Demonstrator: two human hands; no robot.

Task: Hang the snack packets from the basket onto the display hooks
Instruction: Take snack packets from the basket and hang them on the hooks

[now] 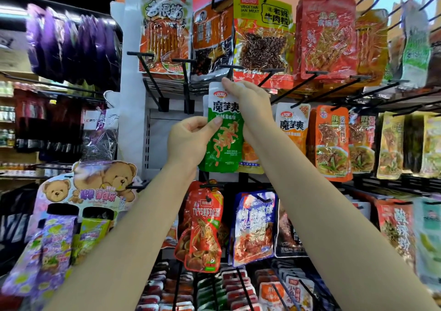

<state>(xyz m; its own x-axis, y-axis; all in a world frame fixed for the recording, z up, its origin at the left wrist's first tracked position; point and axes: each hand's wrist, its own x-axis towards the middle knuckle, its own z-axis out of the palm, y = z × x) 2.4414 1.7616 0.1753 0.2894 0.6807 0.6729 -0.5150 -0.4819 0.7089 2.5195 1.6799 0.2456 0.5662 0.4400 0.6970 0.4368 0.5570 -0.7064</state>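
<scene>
Both raised hands pinch the green packet.

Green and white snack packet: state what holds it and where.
The green and white plastic snack packet is held by both hands: the right hand pinches its white top edge, and the left hand grips its left side at mid-height.

- a bear-printed card display was seen at lower left.
- purple packs were hung on a side rack.
- bottles were shelved at far left.
</scene>
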